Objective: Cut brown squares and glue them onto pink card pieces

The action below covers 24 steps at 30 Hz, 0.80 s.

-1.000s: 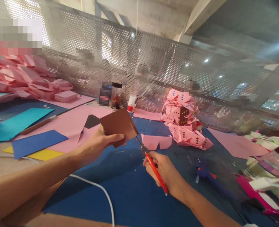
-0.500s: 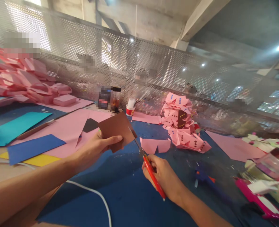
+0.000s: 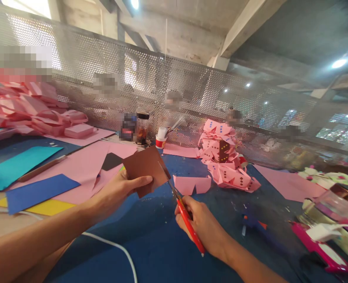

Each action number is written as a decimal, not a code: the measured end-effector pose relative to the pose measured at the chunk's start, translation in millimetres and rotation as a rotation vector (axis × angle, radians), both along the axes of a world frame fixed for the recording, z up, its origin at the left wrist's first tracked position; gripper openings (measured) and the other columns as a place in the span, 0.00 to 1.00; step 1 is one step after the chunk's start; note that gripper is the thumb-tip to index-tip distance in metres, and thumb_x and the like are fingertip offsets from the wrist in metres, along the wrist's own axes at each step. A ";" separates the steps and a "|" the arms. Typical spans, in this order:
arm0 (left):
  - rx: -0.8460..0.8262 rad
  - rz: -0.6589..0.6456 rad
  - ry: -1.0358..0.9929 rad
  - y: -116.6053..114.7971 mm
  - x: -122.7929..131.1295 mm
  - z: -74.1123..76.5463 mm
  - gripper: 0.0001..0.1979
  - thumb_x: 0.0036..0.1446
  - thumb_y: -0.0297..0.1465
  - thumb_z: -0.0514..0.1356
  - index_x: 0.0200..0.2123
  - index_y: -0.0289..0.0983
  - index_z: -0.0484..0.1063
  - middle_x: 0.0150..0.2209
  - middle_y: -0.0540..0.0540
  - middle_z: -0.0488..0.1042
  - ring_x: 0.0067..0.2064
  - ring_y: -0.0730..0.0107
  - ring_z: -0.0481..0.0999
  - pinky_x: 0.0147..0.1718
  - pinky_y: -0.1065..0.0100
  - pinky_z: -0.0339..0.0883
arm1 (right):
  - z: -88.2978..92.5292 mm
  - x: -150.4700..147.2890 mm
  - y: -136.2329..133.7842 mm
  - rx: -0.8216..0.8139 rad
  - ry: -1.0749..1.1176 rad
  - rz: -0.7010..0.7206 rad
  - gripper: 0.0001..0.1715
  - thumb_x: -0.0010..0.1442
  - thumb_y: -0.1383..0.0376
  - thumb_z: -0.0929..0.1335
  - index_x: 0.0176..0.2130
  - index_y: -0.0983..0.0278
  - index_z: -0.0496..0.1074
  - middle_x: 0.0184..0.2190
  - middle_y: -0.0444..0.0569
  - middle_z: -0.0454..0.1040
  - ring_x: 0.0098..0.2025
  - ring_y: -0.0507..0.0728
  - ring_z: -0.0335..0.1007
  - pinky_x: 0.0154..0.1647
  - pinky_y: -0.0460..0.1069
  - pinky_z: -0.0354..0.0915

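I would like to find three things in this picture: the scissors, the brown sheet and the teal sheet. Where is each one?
Scissors [image 3: 189, 225]: head view, on the red handle.
Brown sheet [image 3: 144, 166]: head view, on its flat face, above the thumb.
Teal sheet [image 3: 23, 168]: head view, near its middle.

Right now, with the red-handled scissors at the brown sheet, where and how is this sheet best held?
Probably pinch the brown sheet at its lower-left edge, coming from the left, thumb over the upper face, as the left hand does. The sheet is flat, so a pinch suits it, and the red-handled scissors occupy its right edge.
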<state>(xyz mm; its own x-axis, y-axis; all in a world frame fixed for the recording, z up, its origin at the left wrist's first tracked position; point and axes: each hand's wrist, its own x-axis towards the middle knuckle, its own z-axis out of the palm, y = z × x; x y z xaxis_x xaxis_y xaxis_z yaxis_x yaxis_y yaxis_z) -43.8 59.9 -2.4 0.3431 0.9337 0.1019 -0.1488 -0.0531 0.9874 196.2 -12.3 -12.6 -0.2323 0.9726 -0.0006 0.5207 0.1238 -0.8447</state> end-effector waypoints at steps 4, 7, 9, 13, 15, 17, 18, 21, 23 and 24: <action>-0.011 -0.003 -0.015 -2.7 2.4 5.0 0.18 0.54 0.37 0.68 0.47 0.37 0.74 0.36 0.46 0.79 0.36 0.64 0.76 0.33 0.66 0.69 | 0.7 -0.1 0.5 -0.022 -0.014 0.001 0.03 0.59 0.70 0.65 0.35 0.62 0.67 0.22 0.38 0.67 0.20 0.46 0.58 0.20 0.41 0.54; -0.003 0.007 -0.009 -2.1 2.0 4.9 0.15 0.54 0.37 0.68 0.42 0.37 0.75 0.32 0.48 0.78 0.32 0.67 0.74 0.30 0.69 0.66 | 0.9 0.7 1.0 -0.007 -0.028 0.004 0.03 0.59 0.71 0.65 0.35 0.62 0.67 0.22 0.38 0.68 0.20 0.46 0.58 0.21 0.41 0.54; 0.023 0.000 0.011 -0.5 0.5 2.4 0.11 0.55 0.38 0.67 0.37 0.37 0.75 0.29 0.49 0.76 0.30 0.68 0.72 0.29 0.69 0.65 | 1.3 1.1 1.0 0.001 -0.027 0.012 0.04 0.59 0.71 0.65 0.35 0.62 0.68 0.23 0.38 0.68 0.20 0.46 0.58 0.22 0.41 0.55; 0.038 -0.030 0.030 1.9 -1.7 -2.4 0.11 0.57 0.38 0.66 0.35 0.36 0.75 0.29 0.49 0.76 0.30 0.69 0.72 0.30 0.69 0.65 | 2.0 0.2 0.4 -0.027 -0.002 0.019 0.04 0.60 0.71 0.65 0.35 0.63 0.68 0.23 0.38 0.67 0.20 0.46 0.58 0.21 0.41 0.55; 0.019 -0.028 0.012 1.7 -1.4 -2.0 0.10 0.57 0.38 0.66 0.37 0.37 0.75 0.30 0.49 0.77 0.30 0.69 0.72 0.30 0.69 0.65 | 1.7 -1.1 0.3 -0.034 0.009 0.010 0.03 0.60 0.70 0.65 0.34 0.63 0.68 0.23 0.39 0.68 0.20 0.46 0.58 0.20 0.41 0.53; 0.011 -0.019 0.002 0.8 -0.5 -0.2 0.09 0.57 0.37 0.66 0.36 0.37 0.75 0.30 0.50 0.77 0.30 0.70 0.72 0.30 0.70 0.65 | 1.1 -2.5 0.3 -0.042 0.016 -0.004 0.04 0.60 0.69 0.65 0.32 0.63 0.67 0.21 0.39 0.67 0.20 0.46 0.58 0.19 0.41 0.52; 0.011 -0.015 0.004 0.4 0.0 0.7 0.09 0.57 0.37 0.67 0.34 0.37 0.75 0.29 0.50 0.76 0.29 0.70 0.71 0.29 0.70 0.64 | 0.9 -3.1 0.3 -0.045 0.019 -0.010 0.05 0.59 0.69 0.65 0.31 0.63 0.66 0.20 0.38 0.66 0.19 0.46 0.57 0.18 0.42 0.51; 0.008 -0.010 0.015 0.2 0.7 1.5 0.09 0.56 0.37 0.67 0.33 0.37 0.75 0.28 0.51 0.76 0.29 0.70 0.71 0.29 0.70 0.64 | 0.9 -4.3 -0.4 -0.062 0.042 -0.017 0.06 0.60 0.68 0.65 0.30 0.62 0.66 0.17 0.36 0.63 0.16 0.46 0.53 0.17 0.42 0.50; 0.000 -0.013 0.017 0.8 0.6 0.3 0.09 0.56 0.37 0.67 0.34 0.38 0.76 0.28 0.50 0.76 0.30 0.70 0.72 0.30 0.70 0.65 | 1.6 -4.5 -1.2 -0.087 0.067 -0.010 0.06 0.61 0.67 0.65 0.31 0.62 0.67 0.16 0.36 0.62 0.16 0.46 0.53 0.17 0.42 0.50; 0.000 -0.014 0.022 1.3 0.4 -0.6 0.09 0.56 0.37 0.67 0.34 0.38 0.75 0.29 0.50 0.77 0.30 0.70 0.73 0.30 0.70 0.66 | 1.9 -4.5 -1.6 -0.103 0.079 -0.008 0.06 0.61 0.66 0.65 0.31 0.62 0.67 0.16 0.36 0.62 0.16 0.46 0.53 0.18 0.43 0.50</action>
<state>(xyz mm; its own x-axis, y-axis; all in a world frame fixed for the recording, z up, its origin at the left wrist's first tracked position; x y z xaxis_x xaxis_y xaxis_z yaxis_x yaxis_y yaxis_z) -43.4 61.3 -3.0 0.3583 0.9288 0.0946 -0.1277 -0.0516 0.9905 191.7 -13.9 -10.7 -0.2280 0.9701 -0.0827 0.4527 0.0304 -0.8912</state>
